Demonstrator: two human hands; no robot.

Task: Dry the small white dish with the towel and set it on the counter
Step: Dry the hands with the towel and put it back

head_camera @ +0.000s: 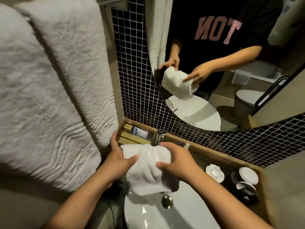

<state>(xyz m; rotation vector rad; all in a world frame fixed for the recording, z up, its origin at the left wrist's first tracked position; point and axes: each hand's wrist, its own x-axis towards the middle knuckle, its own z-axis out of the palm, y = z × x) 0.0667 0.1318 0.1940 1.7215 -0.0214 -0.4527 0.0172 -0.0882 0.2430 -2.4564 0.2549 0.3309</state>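
Dish hidden, probably wrapped in the towel [148, 167], held over the sink [148, 214] so drips fall in; left hand [118, 161] and right hand [176, 161] both curl their fingers round the bundle.

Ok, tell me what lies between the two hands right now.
In the head view, only the bunched white towel lies between the left hand and the right hand; both grip it above the sink. Whatever it wraps is hidden.

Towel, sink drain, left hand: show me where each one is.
towel [148, 164], head view, bunched white middle
sink drain [167, 201], head view, centre of metal plug
left hand [119, 161], head view, back of the hand
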